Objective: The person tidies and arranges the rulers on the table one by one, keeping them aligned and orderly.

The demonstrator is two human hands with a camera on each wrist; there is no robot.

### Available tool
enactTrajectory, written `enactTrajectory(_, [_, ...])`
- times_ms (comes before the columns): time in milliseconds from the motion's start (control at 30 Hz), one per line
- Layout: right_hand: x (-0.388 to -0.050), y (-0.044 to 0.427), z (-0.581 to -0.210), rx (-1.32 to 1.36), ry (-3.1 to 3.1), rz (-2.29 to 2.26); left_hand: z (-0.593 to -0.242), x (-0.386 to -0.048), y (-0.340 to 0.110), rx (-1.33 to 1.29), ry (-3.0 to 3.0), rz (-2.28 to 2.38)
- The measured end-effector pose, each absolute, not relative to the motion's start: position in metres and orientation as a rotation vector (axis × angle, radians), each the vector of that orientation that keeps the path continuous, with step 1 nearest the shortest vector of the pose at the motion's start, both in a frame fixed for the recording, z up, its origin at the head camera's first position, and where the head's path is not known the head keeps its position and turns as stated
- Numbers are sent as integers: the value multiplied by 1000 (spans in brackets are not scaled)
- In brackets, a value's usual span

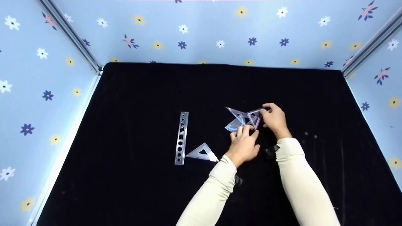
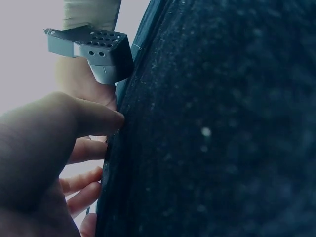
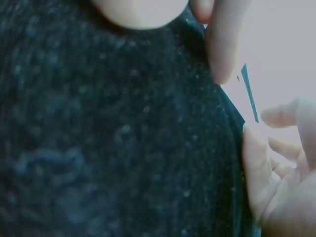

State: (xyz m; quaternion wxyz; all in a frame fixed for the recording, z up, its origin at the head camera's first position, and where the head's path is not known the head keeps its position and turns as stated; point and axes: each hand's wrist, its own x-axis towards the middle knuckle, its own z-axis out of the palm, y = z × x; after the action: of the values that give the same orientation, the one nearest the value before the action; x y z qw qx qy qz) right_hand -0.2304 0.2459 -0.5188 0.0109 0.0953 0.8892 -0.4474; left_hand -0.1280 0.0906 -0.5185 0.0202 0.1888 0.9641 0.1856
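Note:
In the head view my left hand rests its fingertips at the lower edge of a clear protractor with a blue arc. My right hand touches the right corner of a purple-edged set square, its thumb apart from the fingers. Another clear set square overlaps the protractor. In the left wrist view the left thumb lies near the black cloth. A fingertip of my right hand meets a clear edge in the right wrist view. The overlapping pieces partly hide one another.
A clear stencil ruler with cut-out shapes lies to the left. Close to its lower end is a clear set square, beside the left sleeve. Black cloth covers the table, and flowered blue panels stand around it.

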Motion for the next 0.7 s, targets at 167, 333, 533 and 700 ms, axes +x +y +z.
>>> enactTrajectory(167, [-230, 247, -522, 387, 2686, -1586, -518, -126, 90, 585, 2983, 571])
enactTrajectory(333, [-229, 250, -526, 449, 2580, -1741, -520, -125, 90, 584, 2976, 582])
enactTrajectory(533, [-228, 251, -529, 467, 2538, -1846, -522, -127, 89, 578, 2974, 637])
enactTrajectory(700, [-226, 254, -530, 464, 2481, -1945, -523, -127, 90, 579, 2973, 652])
